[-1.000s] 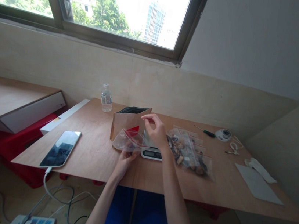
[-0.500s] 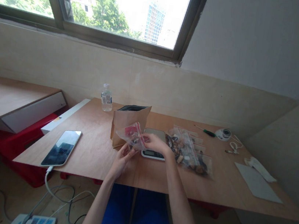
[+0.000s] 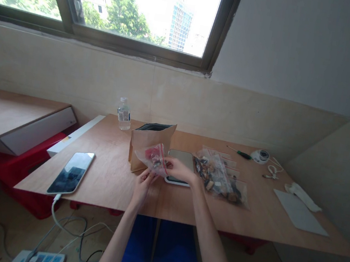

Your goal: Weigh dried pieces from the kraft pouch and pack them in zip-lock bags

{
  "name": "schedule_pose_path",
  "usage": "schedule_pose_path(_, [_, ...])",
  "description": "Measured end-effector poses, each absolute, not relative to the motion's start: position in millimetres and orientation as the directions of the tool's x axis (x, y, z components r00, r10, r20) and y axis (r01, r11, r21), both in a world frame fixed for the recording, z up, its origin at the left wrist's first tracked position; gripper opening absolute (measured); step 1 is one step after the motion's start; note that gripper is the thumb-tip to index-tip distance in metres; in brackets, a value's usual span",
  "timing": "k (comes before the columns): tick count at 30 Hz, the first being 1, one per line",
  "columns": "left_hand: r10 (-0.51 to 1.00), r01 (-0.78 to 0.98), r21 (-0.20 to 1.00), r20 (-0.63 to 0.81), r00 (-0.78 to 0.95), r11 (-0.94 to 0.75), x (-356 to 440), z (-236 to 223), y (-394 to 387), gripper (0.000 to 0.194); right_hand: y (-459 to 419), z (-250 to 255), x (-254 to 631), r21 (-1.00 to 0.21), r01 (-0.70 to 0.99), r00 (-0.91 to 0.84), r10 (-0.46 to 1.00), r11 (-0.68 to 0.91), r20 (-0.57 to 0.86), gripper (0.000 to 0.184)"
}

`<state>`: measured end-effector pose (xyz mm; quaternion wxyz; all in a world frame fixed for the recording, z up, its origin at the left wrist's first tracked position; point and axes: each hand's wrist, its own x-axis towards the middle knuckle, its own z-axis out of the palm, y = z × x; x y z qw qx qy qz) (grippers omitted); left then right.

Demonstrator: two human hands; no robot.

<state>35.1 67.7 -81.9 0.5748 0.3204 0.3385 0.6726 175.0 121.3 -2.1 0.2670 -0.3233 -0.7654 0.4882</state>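
Note:
Both my hands hold a small clear zip bag (image 3: 153,158) with a red seal strip, and a few dark bits lie inside it. My left hand (image 3: 142,187) grips its lower edge, and my right hand (image 3: 179,170) pinches its right side. The bag is in front of a brown kraft paper bag (image 3: 148,147) with a dark inner lining. My right hand hangs over a digital kitchen scale (image 3: 181,158), whose display is hidden behind my fingers. To the right, clear zip bags of dried brown pieces (image 3: 216,176) lie on the table.
A plywood table (image 3: 105,182) holds a smartphone (image 3: 71,173) on a charging cable, a water bottle (image 3: 124,114), a green-handled screwdriver (image 3: 243,154), a white roll (image 3: 260,156) and a grey sheet (image 3: 300,213). A wall and window stand behind it.
My right hand has come down from above and now holds the small bag with my left. The bag has risen and gathered together, and it sits closer to the paper bag.

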Motion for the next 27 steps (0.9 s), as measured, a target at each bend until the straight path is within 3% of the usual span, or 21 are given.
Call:
schedule_pose_path(4, [0.99,-0.552,0.825,0.063,-0.127,-0.123,33.0,-83.0,68.6,0.033,124.3,-8.0,173.5,-0.911,0.246,-0.615,0.779,0.332,0.117,0.027])
schedule_pose_path(13, [0.983,-0.599,0.786,0.06,-0.174,-0.154,35.4,-82.5,69.2,0.034,125.2,0.9,175.4,-0.954,0.213,-0.488,0.869,0.212,0.084,0.038])
schedule_pose_path(21, [0.972,-0.594,0.783,0.056,-0.226,-0.183,39.2,-77.3,66.7,0.031,127.9,24.3,190.1,-0.944,0.144,-0.413,0.885,0.296,0.215,0.036])
schedule_pose_path(27, [0.965,-0.595,0.777,0.06,-0.257,-0.207,39.7,-77.6,66.6,0.027,143.9,73.1,168.9,-0.897,0.034,-0.227,0.878,0.44,0.422,0.034])
